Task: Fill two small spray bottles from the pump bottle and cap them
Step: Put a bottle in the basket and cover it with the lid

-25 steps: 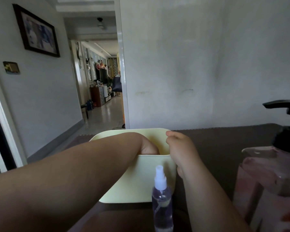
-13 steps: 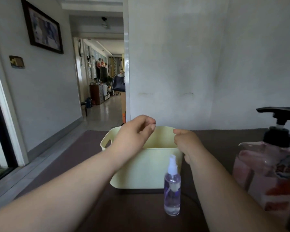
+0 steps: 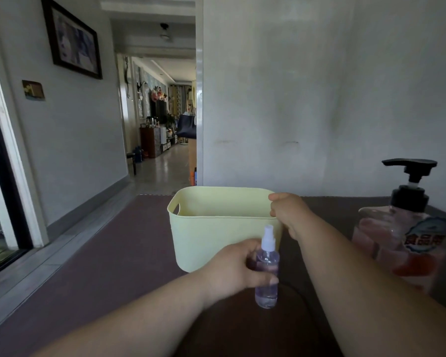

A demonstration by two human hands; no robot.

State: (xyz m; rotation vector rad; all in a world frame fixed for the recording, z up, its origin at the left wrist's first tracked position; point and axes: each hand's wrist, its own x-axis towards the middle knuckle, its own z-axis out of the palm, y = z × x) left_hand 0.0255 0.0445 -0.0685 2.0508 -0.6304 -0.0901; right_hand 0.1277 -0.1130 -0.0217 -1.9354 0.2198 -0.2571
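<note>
Presently the small spray bottle (image 3: 266, 276), upright on the tabletop (image 3: 113, 253) just before the yellow basket (image 3: 216, 235), is clasped round its body by the left hand (image 3: 232, 269); the basket rim is pinched by the right hand (image 3: 289, 215). It should be lifted upright, unsqueezed.

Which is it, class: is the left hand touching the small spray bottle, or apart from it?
Touching. The head view shows the left hand with fingers and thumb curled round the small spray bottle.
</note>
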